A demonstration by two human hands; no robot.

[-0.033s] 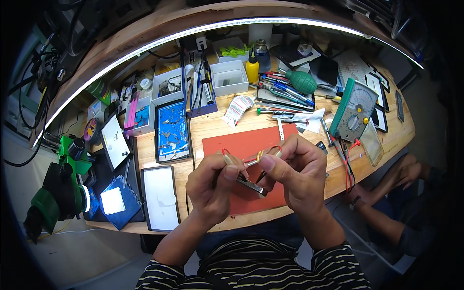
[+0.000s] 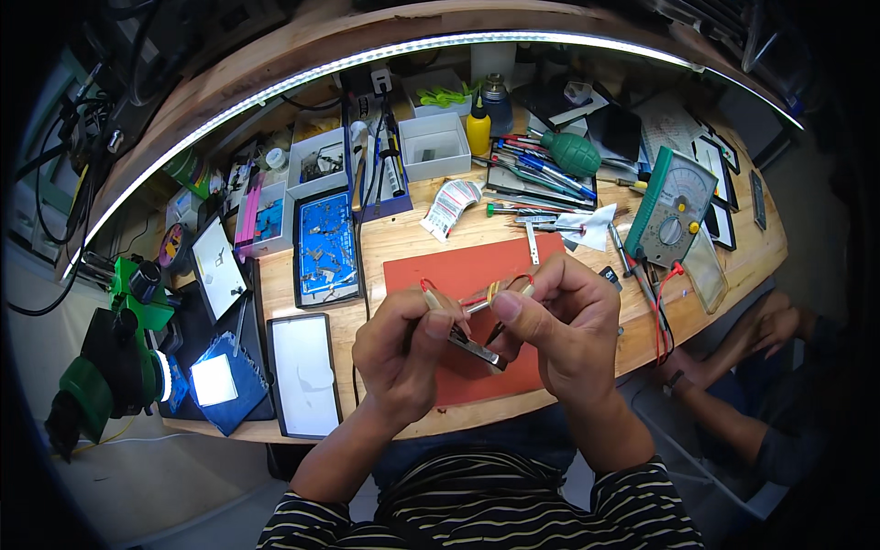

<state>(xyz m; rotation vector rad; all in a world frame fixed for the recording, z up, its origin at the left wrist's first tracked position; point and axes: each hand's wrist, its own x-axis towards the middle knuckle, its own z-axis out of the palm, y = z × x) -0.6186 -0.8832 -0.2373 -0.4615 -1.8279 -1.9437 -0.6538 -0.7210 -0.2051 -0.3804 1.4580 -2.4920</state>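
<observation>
Both hands meet over an orange-red work mat (image 2: pixel 412 275). My left hand (image 2: pixel 401 353) is closed, thumb and fingers pinching a cream-coloured, red-edged piece of a small metal tool (image 2: pixel 478 351). My right hand (image 2: pixel 579 335) is closed too, its thumb and index finger pinching a similar cream-and-red piece with a yellow band beside it. A thin silvery rod (image 2: pixel 478 309) spans the gap between the fingertips. Below it a dark metal bar slants down toward the right. The fingers hide much of the tool, and its exact kind cannot be made out.
A green analog multimeter (image 2: pixel 676 209) with red and black leads stands at right. Behind the mat lie pens and tweezers (image 2: pixel 550 174) and a green air blower (image 2: pixel 573 154). Parts trays (image 2: pixel 298 291) and a green microscope (image 2: pixel 101 367) are at left. Another person's arms (image 2: pixel 733 422) rest at right.
</observation>
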